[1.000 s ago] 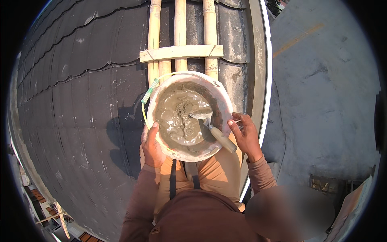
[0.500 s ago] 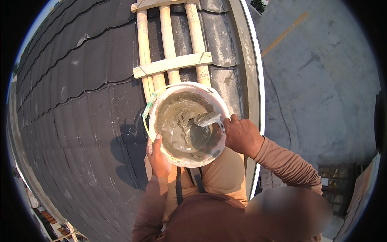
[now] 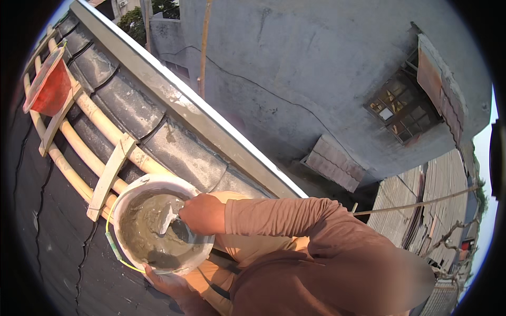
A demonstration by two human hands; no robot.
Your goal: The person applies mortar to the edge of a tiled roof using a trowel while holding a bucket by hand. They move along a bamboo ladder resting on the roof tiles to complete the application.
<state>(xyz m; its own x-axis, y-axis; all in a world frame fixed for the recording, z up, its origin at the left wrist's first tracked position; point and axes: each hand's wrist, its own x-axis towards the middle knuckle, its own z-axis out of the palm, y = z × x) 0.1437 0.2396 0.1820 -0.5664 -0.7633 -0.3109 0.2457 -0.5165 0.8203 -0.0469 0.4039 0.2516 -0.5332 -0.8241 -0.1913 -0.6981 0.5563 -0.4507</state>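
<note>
A whitish bucket (image 3: 203,252) of wet grey mortar (image 3: 141,227) rests at my lap, by the lower end of a bamboo ladder. My right hand (image 3: 203,214) is closed around the handle of a trowel (image 3: 167,220), which is mostly hidden by the fist. The trowel's blade, smeared with mortar, dips into the mix. With its thumb up at the rim, my left hand (image 3: 167,283) grips the near side of the bucket; its other fingers are out of sight underneath. A yellow wire handle with a green grip (image 3: 113,246) hangs down the bucket's left side.
The bamboo ladder (image 3: 95,163) with wooden crosspieces lies on dark roof tiles (image 3: 63,253). A red bucket (image 3: 51,92) stands farther up it. Along the right runs the white-edged roof border (image 3: 211,134), with a drop beyond to a grey wall (image 3: 295,79) and lower corrugated roofs (image 3: 395,210).
My view has swung to the right, bringing the red bucket, the wall's window and lower roofs into sight. The trowel stays in the mortar, its blade now more upright.
</note>
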